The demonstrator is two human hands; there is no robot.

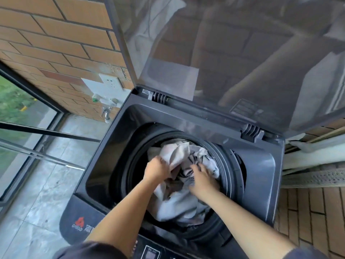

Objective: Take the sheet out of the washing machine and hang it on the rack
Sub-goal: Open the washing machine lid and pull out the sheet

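A dark grey top-loading washing machine [259,165] stands below me with its tinted lid [224,53] raised upright. Inside the round drum lies a crumpled pale sheet [177,204] with dark printed marks. My left hand [156,168] grips a bunched fold of the sheet near the drum's middle. My right hand [202,179] reaches into the fabric just to the right, fingers curled down into the cloth. No drying rack is in view.
A brick wall [56,34] with a white socket [110,81] and a tap [107,111] rises at the back left. A glass railing [28,131] borders the tiled floor [43,193] on the left. Pale fabric and boards [313,156] lie to the machine's right.
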